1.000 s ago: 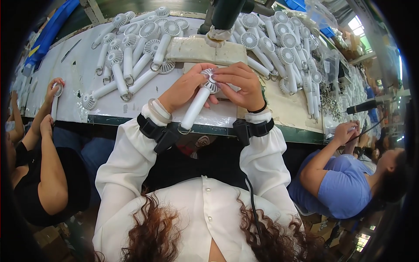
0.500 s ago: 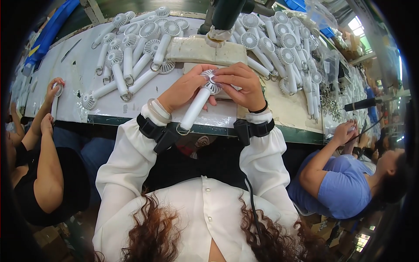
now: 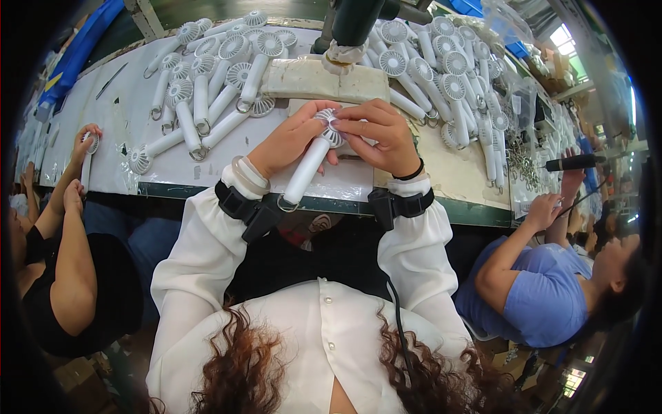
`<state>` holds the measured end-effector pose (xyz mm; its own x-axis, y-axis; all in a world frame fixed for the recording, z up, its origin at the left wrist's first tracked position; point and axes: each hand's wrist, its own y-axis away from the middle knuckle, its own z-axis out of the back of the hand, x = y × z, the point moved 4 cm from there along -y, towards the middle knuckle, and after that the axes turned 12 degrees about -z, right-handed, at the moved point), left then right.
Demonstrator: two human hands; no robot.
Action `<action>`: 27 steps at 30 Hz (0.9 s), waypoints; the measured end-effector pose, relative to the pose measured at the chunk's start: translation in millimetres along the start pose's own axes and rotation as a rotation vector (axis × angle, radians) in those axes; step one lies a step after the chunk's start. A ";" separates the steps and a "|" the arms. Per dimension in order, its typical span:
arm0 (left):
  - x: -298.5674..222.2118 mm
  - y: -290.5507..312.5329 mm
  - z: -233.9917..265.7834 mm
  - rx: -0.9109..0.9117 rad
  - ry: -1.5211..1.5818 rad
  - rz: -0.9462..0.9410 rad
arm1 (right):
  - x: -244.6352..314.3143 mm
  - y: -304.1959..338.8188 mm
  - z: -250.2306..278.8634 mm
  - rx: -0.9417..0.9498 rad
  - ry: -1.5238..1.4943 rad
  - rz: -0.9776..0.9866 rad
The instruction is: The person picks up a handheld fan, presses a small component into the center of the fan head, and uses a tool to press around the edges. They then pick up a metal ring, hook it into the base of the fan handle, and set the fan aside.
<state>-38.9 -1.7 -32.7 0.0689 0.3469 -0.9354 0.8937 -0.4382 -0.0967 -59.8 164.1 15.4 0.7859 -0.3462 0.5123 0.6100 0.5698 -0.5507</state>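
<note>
Between both hands is a white handheld fan, its round slatted head up between my fingers and its handle slanting down toward me. A metal ring hangs at the handle's lower end, over the table edge. My left hand is closed around the left side of the fan head. On the right side, my right hand pinches at the middle of the head with thumb and fingers. Whether a small part lies under those fingertips is hidden.
Piles of white fans lie at the left and the right. A dark green press stands over a pale block just beyond my hands. One co-worker sits at left holding a fan, another at right.
My hands and the fan have hardly moved. At right, the co-worker in blue has raised one hand up toward the black tool.
</note>
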 end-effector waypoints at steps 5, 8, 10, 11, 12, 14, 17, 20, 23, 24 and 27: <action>0.3 -0.5 0.7 -0.003 0.008 0.004 | 1.8 0.6 1.5 0.010 0.004 0.011; -0.2 0.1 -0.5 -0.006 0.005 -0.007 | 2.0 0.9 1.9 0.012 0.008 0.018; -0.2 0.2 -0.4 -0.008 0.003 -0.012 | 2.0 1.0 1.9 0.013 0.013 0.021; 0.3 0.0 0.5 -0.013 -0.008 -0.006 | 2.5 0.9 2.0 0.014 0.013 0.021; 1.3 -0.3 1.7 -0.019 -0.020 0.000 | 3.7 0.6 1.9 0.015 0.030 0.023; 3.1 -0.7 3.3 -0.025 -0.031 0.006 | 6.3 0.1 1.4 0.018 0.062 0.026; 4.0 -1.7 5.4 -0.052 -0.042 -0.027 | 10.0 -0.8 -0.3 0.019 0.085 0.019; 5.3 -2.8 6.0 -0.053 -0.039 -0.033 | 6.3 -0.6 -0.9 0.011 0.054 0.016; 4.5 -2.9 6.4 -0.051 -0.008 -0.039 | -2.5 0.4 -3.6 -0.007 -0.032 0.020; 3.8 -2.8 6.3 -0.050 0.021 -0.042 | -6.9 0.2 -6.0 -0.004 -0.095 -0.037; 2.6 -4.0 6.1 -0.050 0.079 -0.039 | -13.3 1.2 -12.6 0.005 -0.221 -0.149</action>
<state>-45.0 -4.2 -36.8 0.0664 0.4279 -0.9014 0.9173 -0.3816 -0.1136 -68.3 160.0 -0.3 0.6456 -0.2555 0.7197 0.7166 0.5283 -0.4553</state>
